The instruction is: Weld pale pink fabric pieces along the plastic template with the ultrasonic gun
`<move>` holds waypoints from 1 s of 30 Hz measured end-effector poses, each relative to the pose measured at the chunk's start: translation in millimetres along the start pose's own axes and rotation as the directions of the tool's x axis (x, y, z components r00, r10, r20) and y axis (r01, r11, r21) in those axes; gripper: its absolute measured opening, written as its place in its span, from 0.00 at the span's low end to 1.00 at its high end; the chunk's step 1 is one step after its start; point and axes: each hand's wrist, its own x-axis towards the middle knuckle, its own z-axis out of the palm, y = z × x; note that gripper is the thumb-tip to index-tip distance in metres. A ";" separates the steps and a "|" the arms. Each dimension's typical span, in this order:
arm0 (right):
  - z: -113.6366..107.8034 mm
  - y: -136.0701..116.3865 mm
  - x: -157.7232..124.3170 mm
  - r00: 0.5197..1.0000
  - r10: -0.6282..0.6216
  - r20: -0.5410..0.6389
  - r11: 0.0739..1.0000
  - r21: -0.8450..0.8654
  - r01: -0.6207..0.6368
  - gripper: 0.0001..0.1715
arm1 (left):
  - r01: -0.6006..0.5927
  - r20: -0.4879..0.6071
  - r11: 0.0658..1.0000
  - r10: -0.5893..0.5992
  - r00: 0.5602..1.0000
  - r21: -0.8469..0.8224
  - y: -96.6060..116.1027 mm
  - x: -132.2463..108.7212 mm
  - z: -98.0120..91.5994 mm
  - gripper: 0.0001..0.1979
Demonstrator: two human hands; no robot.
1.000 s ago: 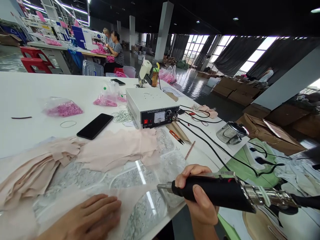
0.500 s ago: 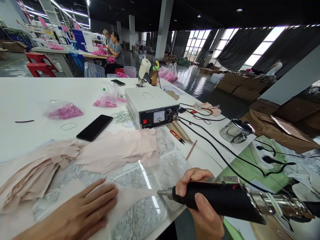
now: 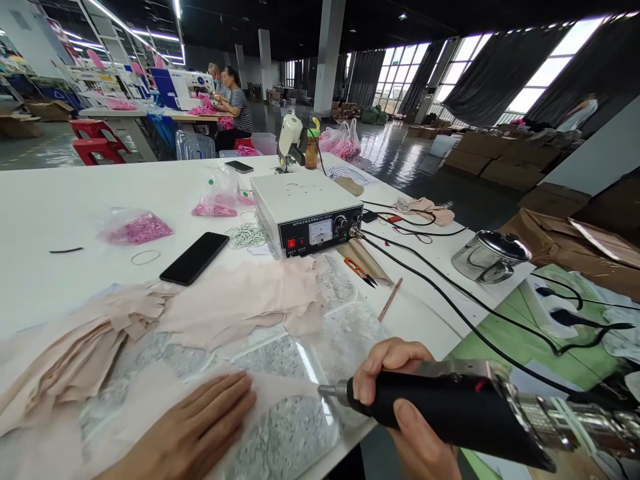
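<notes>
My left hand [image 3: 200,420] lies flat, fingers stretched out, on a pale pink piece of fabric [image 3: 280,387]. The fabric tapers to the right over a clear sheet with a grey stone-pattern surface [image 3: 295,433] under it. My right hand [image 3: 400,393] is wrapped round the black handle of a handheld ultrasonic welding gun [image 3: 440,413]. Its metal tip [image 3: 330,391] meets the narrow right end of the fabric. Beyond my left hand lie a flat stack of pink fabric pieces [image 3: 240,297] and a bunched heap of them [image 3: 85,353].
A white control box [image 3: 305,193] stands behind, its cable [image 3: 440,287] running right. Around it are orange thread snips [image 3: 359,271], a phone [image 3: 195,258], elastic loops [image 3: 247,235], bags of pink pieces [image 3: 137,228] and a lidded glass mug [image 3: 487,257]. People [image 3: 237,103] sit at sewing machines far back.
The view has shifted slightly, so the table things appear farther right. My left hand has slid a little right, closer to the gun's tip. My right hand keeps its grip.
</notes>
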 end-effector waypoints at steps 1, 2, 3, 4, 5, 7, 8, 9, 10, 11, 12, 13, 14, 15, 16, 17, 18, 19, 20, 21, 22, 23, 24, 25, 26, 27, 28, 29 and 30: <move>0.3 -1.7 -0.2 1.000 0.007 0.000 1.000 -0.003 -0.007 0.10 | -0.015 0.014 1.000 0.015 1.000 -0.003 -3.0 1.1 -2.2 0.24; 0.3 -3.3 -0.4 1.000 0.011 0.003 1.000 -0.007 -0.011 0.10 | -0.025 0.024 1.000 0.025 0.999 -0.014 -5.0 2.0 -3.9 0.24; 0.3 -4.6 -0.4 1.000 0.012 0.009 1.000 -0.013 -0.012 0.10 | -0.030 0.031 0.999 0.031 0.999 -0.029 -6.0 2.9 -5.1 0.25; 0.1 -5.7 -0.2 1.000 0.014 0.005 1.000 -0.019 -0.014 0.10 | -0.027 0.035 0.999 0.028 0.999 -0.043 -6.0 4.0 -5.8 0.25; -0.2 -6.5 0.3 1.000 0.018 0.004 1.000 -0.025 -0.017 0.10 | -0.015 0.040 0.998 0.017 0.999 -0.057 -5.2 5.3 -6.1 0.25; -0.8 -7.5 1.5 1.000 0.027 0.002 0.999 -0.038 -0.027 0.10 | 0.026 0.042 0.996 -0.022 0.999 -0.080 -1.9 8.9 -5.9 0.22; -1.2 -7.8 2.0 0.999 0.032 0.004 0.999 -0.040 -0.032 0.10 | 0.050 0.040 0.995 -0.047 0.998 -0.086 0.5 10.9 -5.5 0.21; -1.6 -7.9 2.3 0.999 0.036 0.003 0.999 -0.040 -0.036 0.10 | 0.070 0.036 0.994 -0.067 0.997 -0.088 3.1 12.9 -5.0 0.20; -2.1 -8.0 2.4 0.999 0.039 -0.001 0.999 -0.037 -0.039 0.10 | 0.088 0.031 0.992 -0.086 0.996 -0.085 6.1 14.8 -4.5 0.20; -2.6 -8.1 2.1 0.999 0.041 -0.010 0.999 -0.034 -0.041 0.11 | 0.106 0.023 0.991 -0.104 0.994 -0.078 9.2 16.4 -4.0 0.20; -3.1 -8.2 1.6 0.999 0.043 -0.024 0.999 -0.031 -0.043 0.11 | 0.123 0.011 0.990 -0.122 0.992 -0.067 12.4 17.8 -3.6 0.19; -3.6 -8.4 0.9 0.998 0.044 -0.037 0.999 -0.030 -0.045 0.11 | 0.139 0.005 0.989 -0.139 0.990 -0.053 15.5 19.0 -3.2 0.19; -4.1 -8.7 0.2 0.998 0.047 -0.048 0.998 -0.029 -0.048 0.11 | 0.154 0.000 0.987 -0.154 0.988 -0.039 18.5 19.9 -3.1 0.19; -4.3 -9.2 -0.4 0.997 0.049 -0.053 0.998 -0.028 -0.050 0.11 | 0.166 0.003 0.986 -0.166 0.986 -0.023 21.0 20.7 -3.1 0.19; -4.4 -9.7 -0.9 0.997 0.050 -0.052 0.998 -0.027 -0.052 0.11 | 0.173 0.012 0.985 -0.173 0.985 -0.007 22.9 21.3 -3.3 0.19; -4.2 -10.4 -1.2 0.998 0.050 -0.048 0.998 -0.026 -0.051 0.11 | 0.171 0.016 0.985 -0.171 0.985 0.009 24.2 21.6 -3.7 0.19; -3.9 -11.2 -1.3 0.998 0.049 -0.038 0.998 -0.026 -0.051 0.10 | 0.158 0.026 0.987 -0.159 0.987 0.023 24.9 21.8 -4.1 0.19; -3.4 -11.9 -1.3 0.998 0.051 -0.028 0.998 -0.027 -0.052 0.10 | 0.140 0.033 0.990 -0.141 0.989 0.035 25.1 21.7 -4.4 0.19; -2.9 -12.7 -1.3 0.998 0.054 -0.018 0.998 -0.031 -0.054 0.10 | 0.118 0.034 0.992 -0.119 0.992 0.045 25.0 21.3 -4.4 0.19; -2.5 -13.3 -1.2 0.998 0.057 -0.013 0.998 -0.035 -0.057 0.10 | 0.099 0.035 0.994 -0.101 0.994 0.053 24.8 20.7 -4.2 0.19; -2.2 -13.9 -1.3 0.998 0.057 -0.008 0.998 -0.038 -0.058 0.10 | 0.085 0.031 0.995 -0.087 0.996 0.055 24.7 20.0 -3.5 0.19; -2.1 -14.3 -1.5 0.998 0.058 -0.002 0.998 -0.040 -0.058 0.10 | 0.084 0.028 0.995 -0.086 0.996 0.049 24.9 19.3 -2.5 0.20; -2.2 -14.6 -1.8 0.998 0.059 0.005 0.997 -0.043 -0.059 0.10 | 0.095 0.022 0.995 -0.095 0.995 0.038 25.6 18.8 -1.2 0.20; -2.4 -14.9 -2.2 0.998 0.056 0.012 0.997 -0.045 -0.055 0.10 | 0.115 0.010 0.993 -0.115 0.993 0.025 26.8 18.7 0.5 0.20; -2.7 -15.0 -2.6 0.998 0.052 0.021 0.998 -0.046 -0.051 0.10 | 0.139 0.004 0.990 -0.139 0.990 0.013 28.5 19.0 2.3 0.21; -3.0 -15.0 -3.0 0.999 0.049 0.023 0.998 -0.046 -0.048 0.10 | 0.163 0.000 0.987 -0.163 0.987 0.009 30.6 19.9 4.1 0.22; -3.2 -14.9 -3.3 0.999 0.047 0.027 0.998 -0.046 -0.046 0.10 | 0.177 0.000 0.984 -0.177 0.984 0.015 32.9 21.5 5.9 0.24; -3.3 -14.6 -3.4 0.999 0.044 0.025 0.998 -0.045 -0.043 0.10 | 0.185 0.007 0.982 -0.186 0.983 0.034 35.4 23.5 7.4 0.25; -3.2 -14.2 -3.4 0.999 0.040 0.024 0.998 -0.046 -0.039 0.10 | 0.186 0.014 0.981 -0.188 0.982 0.059 37.9 25.9 8.7 0.26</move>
